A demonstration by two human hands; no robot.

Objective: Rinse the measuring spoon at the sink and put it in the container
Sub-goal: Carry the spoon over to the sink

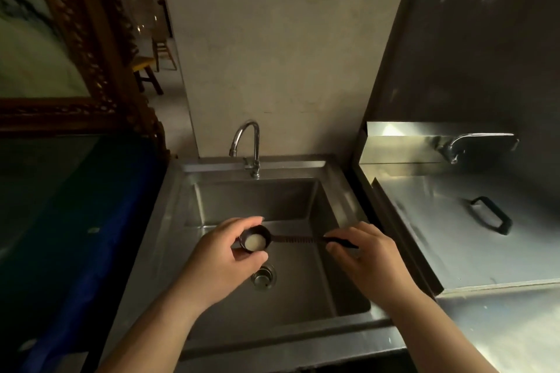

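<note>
The measuring spoon is held level over the middle of the steel sink, above the drain and in front of the tap, probably so that anything shaken or washed out of it falls into the basin and not onto the bench at the right. No water shows at the tap's mouth, so by my reading the rinse itself has not yet begun. The spoon's dark bowl faces up with a pale patch inside, either residue or a wet sheen; I cannot tell which. The left hand is curled partway round that bowl, thumb below and fingers arched over its far rim, steadying rather than clamping it. The right hand is nearly closed, pinching the far end of the ribbed handle between thumb and fingertips, so the spoon spans the gap between the two hands. No container for the spoon is plainly in view; a steel lid with a black handle lies at the right, beside the sink.
</note>
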